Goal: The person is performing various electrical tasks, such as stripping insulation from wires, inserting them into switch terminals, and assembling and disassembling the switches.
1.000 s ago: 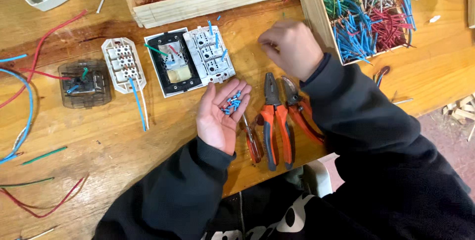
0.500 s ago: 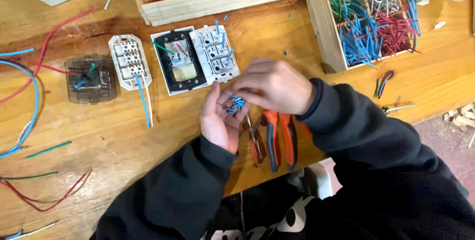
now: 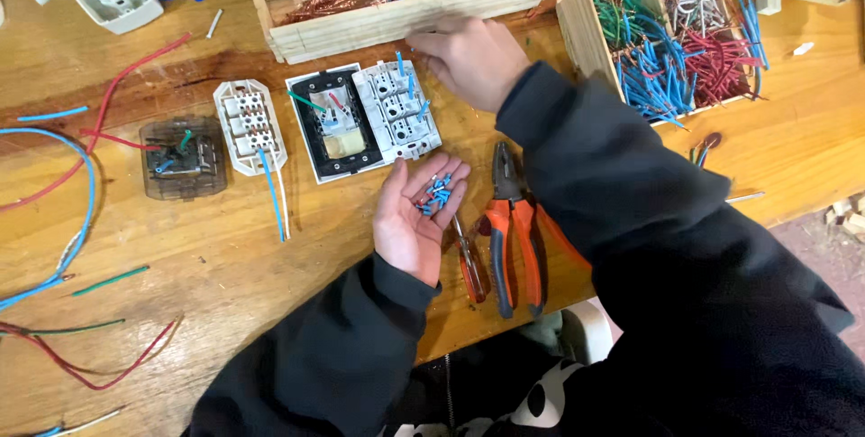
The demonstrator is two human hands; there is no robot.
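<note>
The left hand (image 3: pixel 416 221) lies open, palm up, cradling short blue wire offcuts (image 3: pixel 436 195) – a tilt could spill them – while the right hand (image 3: pixel 470 57), fingers pinched together, reaches above it toward the white plastic terminal block (image 3: pixel 397 110).

Two wooden boxes (image 3: pixel 396 18) (image 3: pixel 586 31), one pair of pliers (image 3: pixel 514 230), one screwdriver (image 3: pixel 470 266) — two white switch modules (image 3: pixel 248 126) (image 3: pixel 396 113).

wire bits (image 3: pixel 435 195) in left palm (image 3: pixel 416 221), pliers (image 3: pixel 515 225) right
</note>
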